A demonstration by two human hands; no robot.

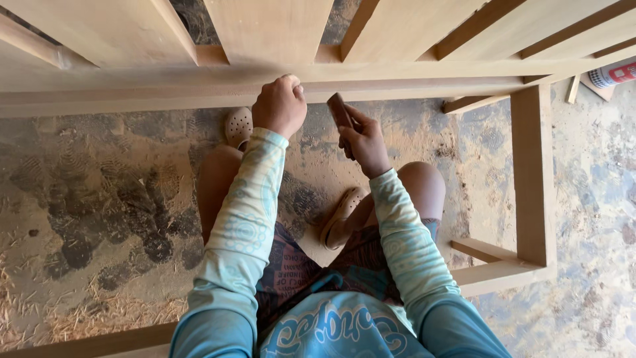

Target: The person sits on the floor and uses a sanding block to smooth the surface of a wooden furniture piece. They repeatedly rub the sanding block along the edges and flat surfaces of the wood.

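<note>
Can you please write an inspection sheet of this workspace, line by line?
Surface: concrete floor, dusty, with shoe prints and wood shavings at the lower left.
Job's things: pale wooden frame with slats and rails; brown block close to the rail.
Clutter: can and wood scraps at the upper right.
Grippers: left hand closed in a fist against the rail; right hand holds the block in its fingers.
Cables: nothing seen.
Surroundings: the person squats inside the frame, in tan clogs.

Left hand (279, 105) fingers curled under, hidden; frame (533, 172) cut off.
</note>
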